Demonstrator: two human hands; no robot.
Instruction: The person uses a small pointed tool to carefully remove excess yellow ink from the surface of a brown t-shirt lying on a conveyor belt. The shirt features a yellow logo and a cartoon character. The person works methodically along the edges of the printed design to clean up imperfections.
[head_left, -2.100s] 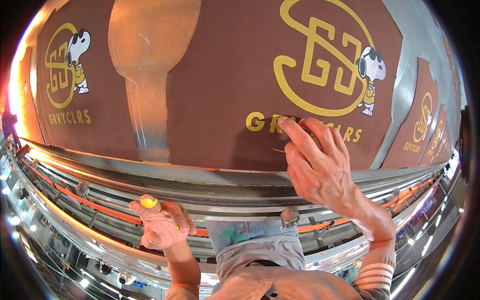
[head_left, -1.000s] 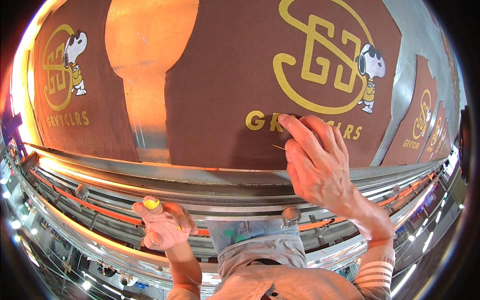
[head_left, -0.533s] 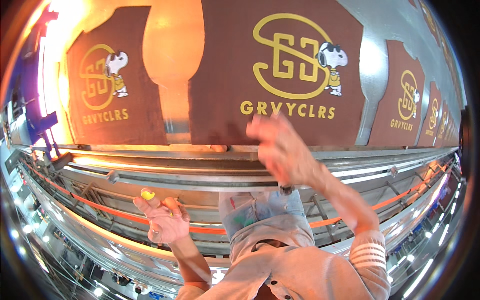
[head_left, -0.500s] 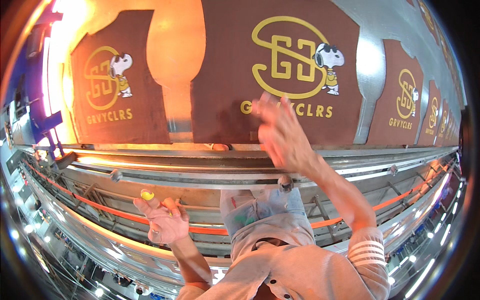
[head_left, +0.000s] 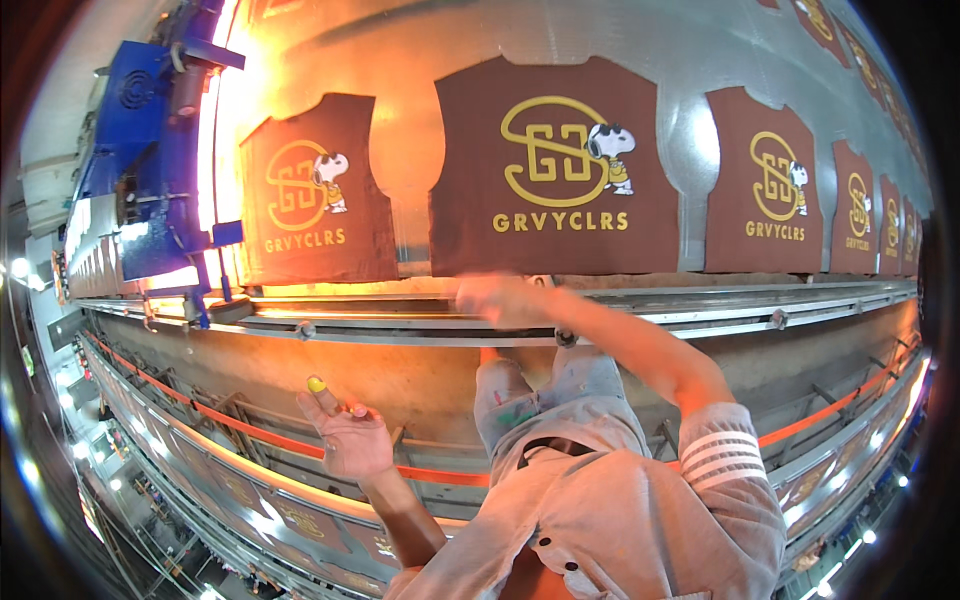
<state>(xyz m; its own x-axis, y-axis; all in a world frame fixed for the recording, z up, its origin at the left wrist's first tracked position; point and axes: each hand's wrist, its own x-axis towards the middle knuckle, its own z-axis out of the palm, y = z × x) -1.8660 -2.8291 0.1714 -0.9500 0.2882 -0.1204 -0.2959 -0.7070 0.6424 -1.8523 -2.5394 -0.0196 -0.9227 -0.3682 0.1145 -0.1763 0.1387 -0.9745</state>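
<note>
A brown fabric garment panel (head_left: 545,215) lies flat on the long pale board (head_left: 400,120) in front of me. Its print has looping yellow outlines, yellow lettering and a white cartoon dog in dark glasses. At the panel's lower edge, over the metal rail, is my right hand (head_left: 505,298), smeared by motion so its fingers are unclear. My left hand (head_left: 355,440) is raised palm up on the near side of the rail, fingers apart, holding nothing. A yellow cover (head_left: 317,384) sits on one of its fingertips.
Matching brown panels (head_left: 765,180) line the board on both sides. At the left stands a blue machine (head_left: 150,150) beside a glowing orange-white heat source. A metal rail (head_left: 660,322) with bolts runs along the board's near edge; an orange strip (head_left: 270,432) runs lower down.
My right hand has come down from the panel's printed lettering to its lower edge. The view has shifted, showing more of the blue machine. My left hand stays raised with fingers apart.
</note>
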